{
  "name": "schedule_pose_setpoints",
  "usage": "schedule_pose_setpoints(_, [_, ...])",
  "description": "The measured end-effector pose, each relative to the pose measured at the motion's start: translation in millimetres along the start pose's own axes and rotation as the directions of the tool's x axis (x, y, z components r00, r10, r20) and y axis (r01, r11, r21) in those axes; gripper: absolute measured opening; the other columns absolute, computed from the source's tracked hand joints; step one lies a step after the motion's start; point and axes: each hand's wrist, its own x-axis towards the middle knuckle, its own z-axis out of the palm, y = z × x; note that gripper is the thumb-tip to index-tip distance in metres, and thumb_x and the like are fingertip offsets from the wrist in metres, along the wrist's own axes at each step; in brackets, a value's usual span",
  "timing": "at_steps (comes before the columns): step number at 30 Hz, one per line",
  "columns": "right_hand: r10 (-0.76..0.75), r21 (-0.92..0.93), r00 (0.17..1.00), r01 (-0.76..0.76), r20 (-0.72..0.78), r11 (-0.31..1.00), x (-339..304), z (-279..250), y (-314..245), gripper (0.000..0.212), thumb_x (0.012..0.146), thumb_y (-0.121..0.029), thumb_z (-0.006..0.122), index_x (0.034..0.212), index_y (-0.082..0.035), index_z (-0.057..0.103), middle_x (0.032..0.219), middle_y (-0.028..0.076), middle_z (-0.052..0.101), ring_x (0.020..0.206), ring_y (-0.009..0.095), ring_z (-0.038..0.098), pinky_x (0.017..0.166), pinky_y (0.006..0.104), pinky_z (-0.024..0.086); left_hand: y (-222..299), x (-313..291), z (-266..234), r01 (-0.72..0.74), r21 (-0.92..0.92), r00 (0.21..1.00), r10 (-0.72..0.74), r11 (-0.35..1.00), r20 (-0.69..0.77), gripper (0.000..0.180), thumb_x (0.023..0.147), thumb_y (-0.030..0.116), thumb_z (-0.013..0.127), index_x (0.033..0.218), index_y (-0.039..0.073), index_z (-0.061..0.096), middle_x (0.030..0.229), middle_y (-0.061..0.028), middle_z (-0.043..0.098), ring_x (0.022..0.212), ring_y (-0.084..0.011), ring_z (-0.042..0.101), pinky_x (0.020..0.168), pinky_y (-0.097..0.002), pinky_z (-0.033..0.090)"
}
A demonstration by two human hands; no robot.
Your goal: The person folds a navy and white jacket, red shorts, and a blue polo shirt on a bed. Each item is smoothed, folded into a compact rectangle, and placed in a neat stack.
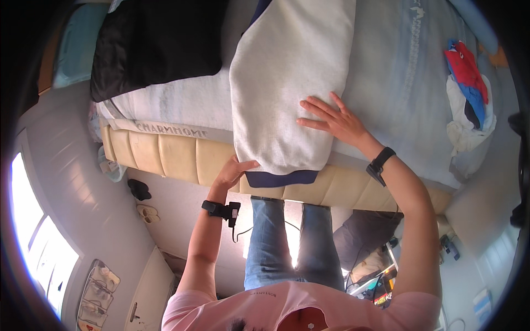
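Note:
A light grey garment [287,77] of sweatshirt-like cloth lies lengthwise on the bed, its near end hanging over the front edge. Dark navy trim [281,179] shows along that end and again at the far upper left of the cloth. At the near left corner, my left hand [234,170] pinches the garment, thumb on top and the other fingers partly hidden at its edge. My right hand [334,120] rests flat on the garment's right side, fingers spread, gripping nothing. Each wrist wears a black strap.
On the bed [397,99], a black garment [160,47] lies to the left. Red, blue and white clothes [468,88] are bunched at the far right. The padded cream bed frame [171,154] runs before my legs. Dark shoes [139,189] and pale shoes [148,213] sit on the floor at left.

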Motion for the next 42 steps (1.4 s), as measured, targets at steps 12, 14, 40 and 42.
schedule_pose_setpoints(12, [-0.008,0.257,0.997,-0.012,0.074,0.966,-4.6,-23.8,15.8,0.067,0.089,0.001,0.054,0.151,-0.023,0.043,0.159,-0.004,0.039,0.149,0.014,0.032,0.127,0.0413,0.02,29.3,-23.3,3.5,0.064,0.19,0.982,-0.028,0.98,-0.188,0.042,0.093,0.002,0.059,0.135,0.004,0.057,0.125,-0.0113,0.066,0.114,-0.0264,0.064,0.099,-0.0385,0.05])
schedule_pose_setpoints(14, [0.043,0.541,0.991,-0.104,0.123,0.835,-1.2,-31.9,19.4,0.065,0.087,0.006,0.052,0.146,-0.02,0.049,0.156,-0.003,0.043,0.147,0.015,0.036,0.126,0.041,0.022,49.2,-19.4,18.3,-0.172,0.649,0.806,0.485,0.741,-0.34,0.04,0.088,-0.004,0.056,0.127,0.004,0.06,0.12,-0.0133,0.067,0.112,-0.0302,0.064,0.097,-0.0388,0.051])
schedule_pose_setpoints(40, [0.554,0.665,0.56,0.008,0.616,-0.747,142.3,74.7,323.5,0.049,0.082,-0.019,0.081,0.12,0.006,0.064,0.117,0.014,0.068,0.11,0.023,0.065,0.097,0.0341,0.051,244.4,201.8,171.6,-0.386,0.917,0.52,0.799,-0.096,0.303,0.079,0.076,0.024,0.083,0.147,0.035,0.051,0.168,-0.0151,0.013,0.154,-0.0429,0.005,0.115,-0.0739,0.007])
schedule_pose_setpoints(42, [0.577,0.723,0.595,-0.01,0.559,-0.691,136.3,49.3,318.9,0.04,0.078,-0.013,0.081,0.111,0.005,0.069,0.108,0.013,0.072,0.101,0.023,0.069,0.092,0.0336,0.054,242.9,204.5,165.4,-0.432,0.898,0.498,0.807,-0.085,0.316,0.076,0.077,0.021,0.082,0.147,0.027,0.051,0.164,-0.0172,0.023,0.154,-0.0399,0.013,0.118,-0.067,0.012])
